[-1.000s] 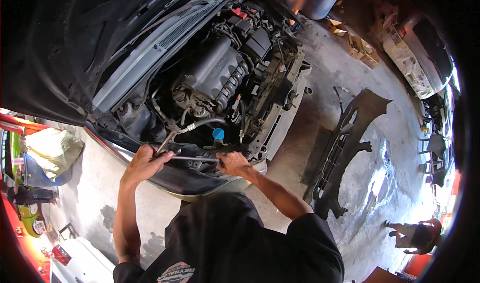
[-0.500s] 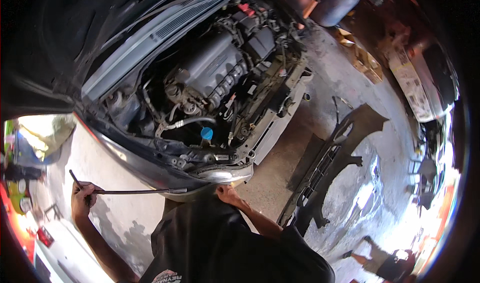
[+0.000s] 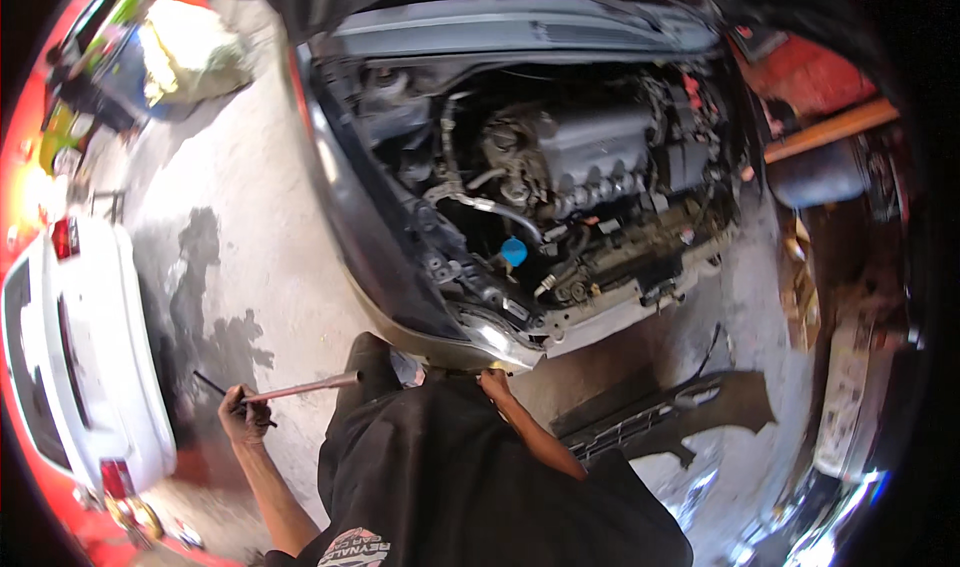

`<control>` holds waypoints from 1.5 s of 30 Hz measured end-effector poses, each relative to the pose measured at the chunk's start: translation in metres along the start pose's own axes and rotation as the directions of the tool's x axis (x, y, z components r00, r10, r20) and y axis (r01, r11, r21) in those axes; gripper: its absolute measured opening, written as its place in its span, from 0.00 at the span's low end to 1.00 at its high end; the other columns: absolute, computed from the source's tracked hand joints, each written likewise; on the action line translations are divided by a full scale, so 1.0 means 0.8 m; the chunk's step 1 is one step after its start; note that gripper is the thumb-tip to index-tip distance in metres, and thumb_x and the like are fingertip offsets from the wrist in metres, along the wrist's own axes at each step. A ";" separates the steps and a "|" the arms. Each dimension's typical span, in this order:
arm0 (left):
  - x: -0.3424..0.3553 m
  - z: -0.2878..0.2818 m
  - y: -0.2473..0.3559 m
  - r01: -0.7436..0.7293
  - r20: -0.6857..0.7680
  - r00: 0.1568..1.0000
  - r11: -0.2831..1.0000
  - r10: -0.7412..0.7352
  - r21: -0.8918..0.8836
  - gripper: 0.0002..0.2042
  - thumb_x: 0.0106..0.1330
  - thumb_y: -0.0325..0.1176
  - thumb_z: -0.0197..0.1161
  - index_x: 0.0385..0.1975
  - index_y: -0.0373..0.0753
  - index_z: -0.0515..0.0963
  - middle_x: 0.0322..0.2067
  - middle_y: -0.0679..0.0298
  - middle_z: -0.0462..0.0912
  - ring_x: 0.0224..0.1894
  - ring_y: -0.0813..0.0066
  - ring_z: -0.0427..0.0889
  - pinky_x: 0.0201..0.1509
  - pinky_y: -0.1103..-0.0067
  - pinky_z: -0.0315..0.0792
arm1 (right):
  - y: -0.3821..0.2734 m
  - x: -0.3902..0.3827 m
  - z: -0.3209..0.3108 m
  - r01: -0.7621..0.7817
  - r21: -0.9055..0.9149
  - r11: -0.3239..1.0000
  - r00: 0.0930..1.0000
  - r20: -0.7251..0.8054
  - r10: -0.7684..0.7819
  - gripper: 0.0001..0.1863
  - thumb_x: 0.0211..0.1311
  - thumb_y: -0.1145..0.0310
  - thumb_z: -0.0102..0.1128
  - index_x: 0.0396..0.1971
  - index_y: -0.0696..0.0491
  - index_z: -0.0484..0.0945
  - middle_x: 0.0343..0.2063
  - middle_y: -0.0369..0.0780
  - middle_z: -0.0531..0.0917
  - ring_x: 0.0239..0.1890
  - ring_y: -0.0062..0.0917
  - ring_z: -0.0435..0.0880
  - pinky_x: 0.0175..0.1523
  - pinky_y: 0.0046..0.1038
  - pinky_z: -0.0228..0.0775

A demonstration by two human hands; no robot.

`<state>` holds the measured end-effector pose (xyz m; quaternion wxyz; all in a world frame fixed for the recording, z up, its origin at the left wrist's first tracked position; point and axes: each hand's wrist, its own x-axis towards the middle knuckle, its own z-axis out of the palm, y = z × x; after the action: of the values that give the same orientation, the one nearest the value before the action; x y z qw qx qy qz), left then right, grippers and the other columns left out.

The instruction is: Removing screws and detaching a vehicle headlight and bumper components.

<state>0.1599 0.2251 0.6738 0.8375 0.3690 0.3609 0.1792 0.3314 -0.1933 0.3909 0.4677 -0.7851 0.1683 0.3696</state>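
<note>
In my left hand [image 3: 243,417], its fingers closed, is a long socket wrench [image 3: 305,387] with a thin handle sticking out on the far side. The socket end points right, held in the air left of my body. My right hand [image 3: 491,385] has its fingers curled at the lower front corner of the dark car [image 3: 340,187], just below the headlight [image 3: 495,339]. What those fingers grip is hidden. The hood is raised over the engine [image 3: 595,152], and a blue cap [image 3: 514,252] stands out near the headlight.
A detached bumper cover [image 3: 690,417] lies on the floor to the right. On the left is a white car [image 3: 95,337]. Cardboard boxes [image 3: 798,287] and a blue drum [image 3: 822,179] line the right side. A person [image 3: 95,92] is at the far left.
My view has turned left, bringing more of the white car in. The wrench stays in my left hand, its socket end now tilted slightly upward. My right hand stays by the headlight.
</note>
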 end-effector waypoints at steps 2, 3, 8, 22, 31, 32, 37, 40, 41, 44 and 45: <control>-0.034 -0.019 -0.024 0.020 -0.153 0.988 0.997 -0.031 -0.072 0.19 0.66 0.41 0.48 0.17 0.33 0.70 0.03 0.66 0.60 0.03 0.77 0.53 0.06 0.82 0.52 | -0.053 -0.025 -0.005 -0.158 -0.015 0.987 0.986 0.053 0.158 0.18 0.57 0.61 0.44 0.29 0.60 0.78 0.23 0.45 0.81 0.22 0.29 0.79 0.27 0.31 0.69; -0.046 -0.026 -0.034 -0.001 -0.162 0.987 0.993 -0.019 -0.117 0.18 0.67 0.40 0.48 0.17 0.35 0.71 0.02 0.66 0.60 0.04 0.77 0.53 0.06 0.82 0.53 | -0.057 -0.023 -0.002 -0.143 -0.051 0.988 0.986 0.074 0.146 0.18 0.57 0.61 0.44 0.29 0.60 0.78 0.23 0.45 0.81 0.22 0.29 0.79 0.27 0.31 0.69; -0.043 -0.054 -0.090 0.068 -0.094 0.990 0.944 -0.104 -0.324 0.16 0.67 0.38 0.48 0.20 0.36 0.71 0.04 0.68 0.58 0.09 0.79 0.53 0.08 0.83 0.47 | 0.061 0.058 -0.018 -0.207 -0.276 0.938 0.943 -0.313 0.116 0.16 0.58 0.60 0.47 0.31 0.56 0.78 0.22 0.42 0.80 0.22 0.33 0.79 0.27 0.35 0.68; -0.142 -0.130 -0.239 0.132 -0.034 0.985 0.857 -0.172 -0.499 0.22 0.68 0.43 0.52 0.51 0.30 0.71 0.14 0.70 0.62 0.16 0.82 0.57 0.21 0.82 0.56 | -0.045 -0.016 -0.019 -0.208 0.202 0.957 0.918 -0.299 0.262 0.16 0.62 0.65 0.41 0.28 0.57 0.78 0.14 0.31 0.67 0.11 0.15 0.59 0.14 0.17 0.46; -0.182 -0.114 -0.340 0.078 -0.214 0.944 0.800 -0.251 -0.595 0.22 0.69 0.43 0.51 0.56 0.34 0.67 0.16 0.70 0.64 0.18 0.83 0.59 0.25 0.82 0.57 | -0.025 -0.019 -0.026 -0.059 0.000 0.998 0.971 -0.233 0.057 0.16 0.58 0.68 0.44 0.25 0.62 0.80 0.17 0.38 0.76 0.14 0.23 0.69 0.20 0.25 0.61; -0.180 -0.115 -0.350 0.077 -0.223 0.939 0.790 -0.263 -0.608 0.21 0.70 0.42 0.50 0.57 0.35 0.67 0.16 0.70 0.64 0.19 0.82 0.59 0.26 0.81 0.57 | -0.010 -0.009 -0.032 -0.059 0.001 0.998 0.969 -0.239 0.057 0.16 0.58 0.68 0.44 0.25 0.62 0.80 0.17 0.38 0.76 0.14 0.23 0.69 0.20 0.25 0.61; -0.179 -0.136 -0.381 0.067 -0.325 0.902 0.836 -0.284 -0.545 0.19 0.71 0.40 0.48 0.56 0.38 0.68 0.16 0.70 0.63 0.18 0.81 0.58 0.27 0.80 0.56 | -0.001 -0.017 -0.016 0.269 -0.218 0.938 0.929 -0.198 -0.313 0.19 0.59 0.71 0.40 0.30 0.64 0.82 0.24 0.41 0.82 0.28 0.23 0.76 0.38 0.23 0.66; -0.171 -0.137 -0.384 0.114 -0.363 0.883 0.886 -0.298 -0.449 0.18 0.72 0.40 0.46 0.55 0.36 0.69 0.15 0.70 0.62 0.19 0.81 0.57 0.28 0.79 0.58 | 0.001 -0.014 -0.021 0.367 -0.219 0.904 0.889 -0.202 -0.411 0.18 0.60 0.67 0.43 0.24 0.58 0.83 0.14 0.31 0.69 0.18 0.16 0.62 0.25 0.21 0.53; -0.171 -0.137 -0.384 0.112 -0.369 0.881 0.889 -0.296 -0.445 0.18 0.72 0.40 0.46 0.55 0.36 0.69 0.15 0.70 0.62 0.19 0.81 0.57 0.28 0.79 0.58 | 0.002 -0.014 -0.022 0.365 -0.215 0.906 0.892 -0.197 -0.407 0.18 0.60 0.67 0.43 0.24 0.58 0.83 0.14 0.31 0.69 0.18 0.16 0.62 0.25 0.21 0.53; -0.170 -0.142 -0.384 0.140 -0.375 0.880 0.914 -0.292 -0.381 0.18 0.72 0.40 0.46 0.55 0.36 0.69 0.15 0.70 0.62 0.19 0.81 0.57 0.28 0.78 0.58 | 0.004 -0.019 -0.019 0.424 -0.234 0.875 0.853 -0.223 -0.472 0.17 0.59 0.69 0.42 0.24 0.59 0.82 0.17 0.34 0.74 0.20 0.17 0.65 0.26 0.22 0.56; -0.171 -0.144 -0.386 0.154 -0.412 0.861 0.925 -0.298 -0.348 0.18 0.72 0.40 0.45 0.55 0.36 0.69 0.16 0.70 0.63 0.19 0.81 0.57 0.29 0.78 0.59 | 0.007 -0.021 -0.018 0.439 -0.216 0.872 0.848 -0.221 -0.482 0.17 0.59 0.71 0.41 0.25 0.59 0.82 0.21 0.35 0.78 0.23 0.19 0.69 0.30 0.23 0.60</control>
<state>-0.0064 -0.0009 0.4537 0.7904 0.1379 0.5573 0.2137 0.3228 -0.2097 0.4042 0.4522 -0.8794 0.0065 0.1488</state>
